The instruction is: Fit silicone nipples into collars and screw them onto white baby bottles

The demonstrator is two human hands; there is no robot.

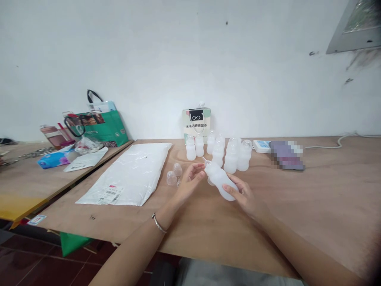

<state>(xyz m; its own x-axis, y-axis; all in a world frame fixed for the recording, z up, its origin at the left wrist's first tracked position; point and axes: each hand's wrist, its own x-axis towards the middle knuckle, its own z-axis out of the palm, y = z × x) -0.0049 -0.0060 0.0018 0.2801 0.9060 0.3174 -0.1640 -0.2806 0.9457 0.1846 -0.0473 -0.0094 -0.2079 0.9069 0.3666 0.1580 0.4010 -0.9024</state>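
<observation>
A frosted white plastic bottle [223, 183] with a wavy waist is tilted over the table, its narrow end up and to the left. Fingers and thumb of my right hand [242, 194] are wrapped round its lower body. My left hand [193, 176] is at the neck end, fingertips and thumb closed against it. A thin white tip shows by that end; its detail is blurred. Close to my left hand lie clear domed caps [172, 178]. Several similar bottles [231, 157] with clear domed tops stand upright behind my hands.
A white plastic mailer [131, 171] covers the table's left part. A paper bag [188, 119] with a glasses picture stands against the wall. To the right are a white box [262, 146] and a purple, partly blurred item [282, 155]. A green bag [116, 129] occupies the left table.
</observation>
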